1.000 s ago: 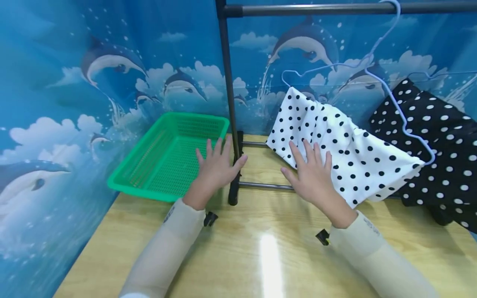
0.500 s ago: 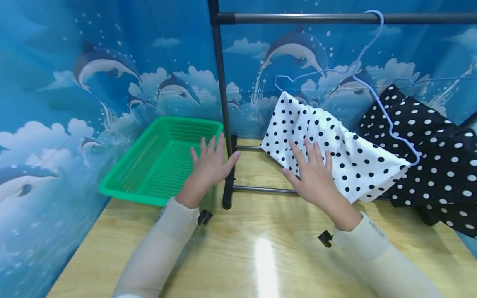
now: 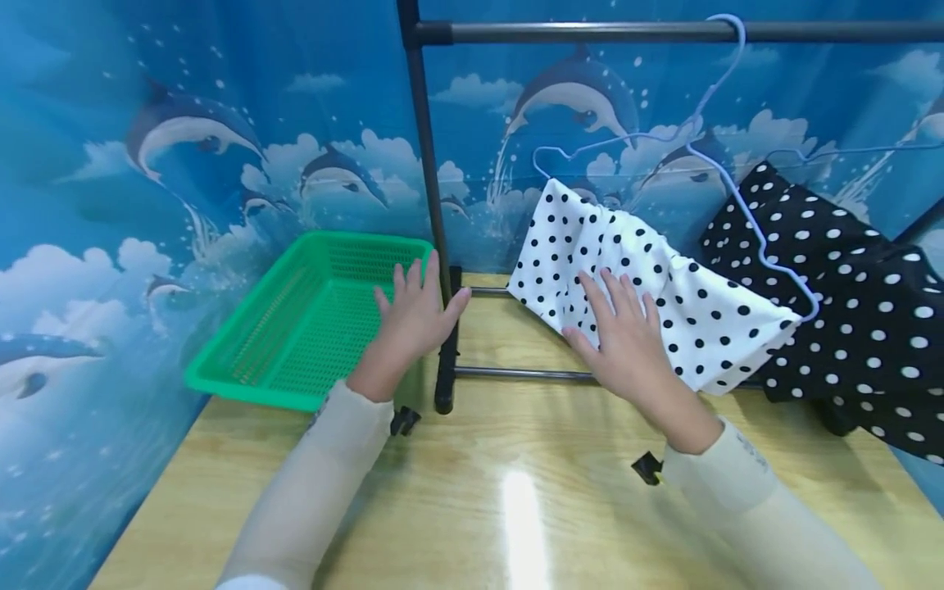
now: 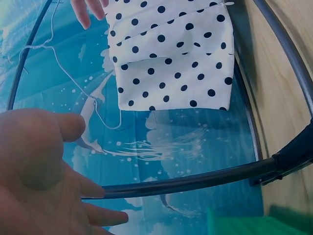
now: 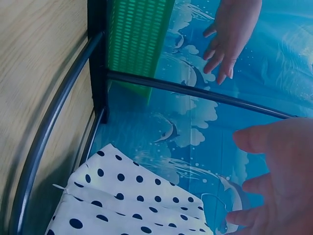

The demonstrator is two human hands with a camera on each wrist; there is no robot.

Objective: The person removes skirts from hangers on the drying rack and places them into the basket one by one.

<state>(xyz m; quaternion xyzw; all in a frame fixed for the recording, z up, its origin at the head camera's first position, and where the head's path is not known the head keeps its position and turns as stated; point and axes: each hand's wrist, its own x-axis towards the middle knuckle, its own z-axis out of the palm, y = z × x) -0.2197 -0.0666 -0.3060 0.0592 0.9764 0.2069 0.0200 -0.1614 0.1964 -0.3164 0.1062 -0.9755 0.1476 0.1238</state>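
Note:
My left hand (image 3: 411, 324) has its fingers spread and is beside the rack's upright, in front of the green basket's right end; it holds nothing. My right hand (image 3: 627, 344), fingers also spread and holding nothing, is in front of a white garment with black dots (image 3: 642, 270). Whether it touches the cloth I cannot tell. That garment hangs tilted from a pale blue wire hanger (image 3: 737, 192) hooked over the rack's top bar (image 3: 575, 33). In the left wrist view the garment (image 4: 166, 83) hangs apart from my left hand (image 4: 44, 171). The right wrist view shows my right hand (image 5: 274, 181) above its edge.
A green plastic basket (image 3: 254, 392) stands left of the rack on the wooden table (image 3: 590, 508). At the right hangs a black garment with white dots (image 3: 848, 303). The rack's upright (image 3: 426, 156) and lower bar (image 3: 527, 374) lie between basket and garments. A dolphin-print curtain backs everything.
The head view has shifted, so the rack, basket and garments appear further left and slightly lower. Against the white garment, my right hand has moved a little right. Both hands stay spread.

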